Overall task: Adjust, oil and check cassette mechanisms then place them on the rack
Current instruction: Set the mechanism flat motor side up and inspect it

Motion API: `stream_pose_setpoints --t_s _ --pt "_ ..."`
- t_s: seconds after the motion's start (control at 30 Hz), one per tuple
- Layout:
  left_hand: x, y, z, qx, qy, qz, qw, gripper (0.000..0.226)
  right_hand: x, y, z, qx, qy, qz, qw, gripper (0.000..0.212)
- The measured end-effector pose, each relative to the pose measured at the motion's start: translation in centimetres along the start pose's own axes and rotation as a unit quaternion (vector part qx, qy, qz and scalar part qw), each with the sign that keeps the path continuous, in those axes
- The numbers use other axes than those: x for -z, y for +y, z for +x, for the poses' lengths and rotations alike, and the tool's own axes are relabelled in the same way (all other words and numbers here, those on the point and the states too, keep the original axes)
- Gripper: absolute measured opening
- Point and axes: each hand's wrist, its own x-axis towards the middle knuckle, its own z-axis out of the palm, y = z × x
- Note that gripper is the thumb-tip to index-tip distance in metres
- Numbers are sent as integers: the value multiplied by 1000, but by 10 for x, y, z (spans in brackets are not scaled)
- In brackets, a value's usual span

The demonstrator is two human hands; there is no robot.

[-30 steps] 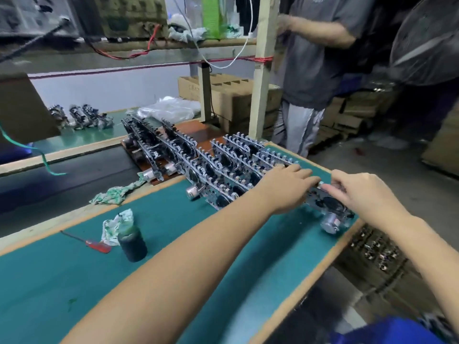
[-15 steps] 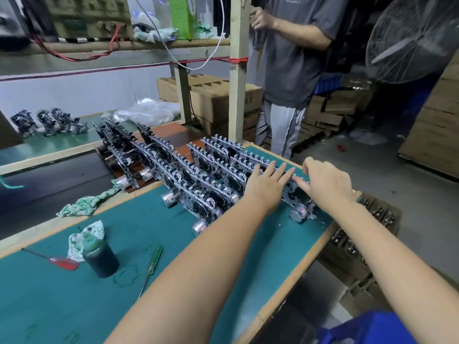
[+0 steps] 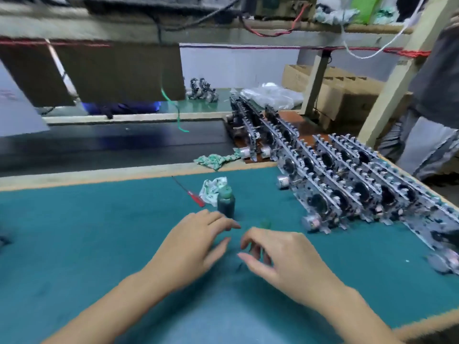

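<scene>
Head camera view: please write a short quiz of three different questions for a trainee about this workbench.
1. True or false: the left hand is gripping the dark oil bottle.
2. Which lies just left of the bottle? A) red-handled screwdriver B) hammer C) tape roll
3. Fill in: the cassette mechanisms stand in rows on the ____ side of the green mat.

Key: 1 false, it holds nothing; 2 A; 3 right.

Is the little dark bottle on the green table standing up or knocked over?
Standing up. The dark bottle sits on its base on the green table, green top pointing upward, just beyond the left hand.
</scene>
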Motion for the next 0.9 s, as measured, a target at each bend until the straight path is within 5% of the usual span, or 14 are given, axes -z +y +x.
stream_pose_setpoints --t_s 0.17,0.3,0.53,0.73,0.9 --pt "34 -61 -99 175 46 2 983 25 -63 -77 68 167 -118 21 979 24" --pt "72 -87 -175 258 61 72 962 28 -103 -141 105 239 -141 32 960 25" --pt "148 -127 -242 336 112 260 898 38 -154 -248 179 308 -19 35 951 42" --pt "163 -158 -233 457 52 304 834 58 -184 -277 232 313 2 -154 937 44" --pt "153 -166 -225 446 31 238 862 53 -166 -263 233 385 41 -189 902 44"
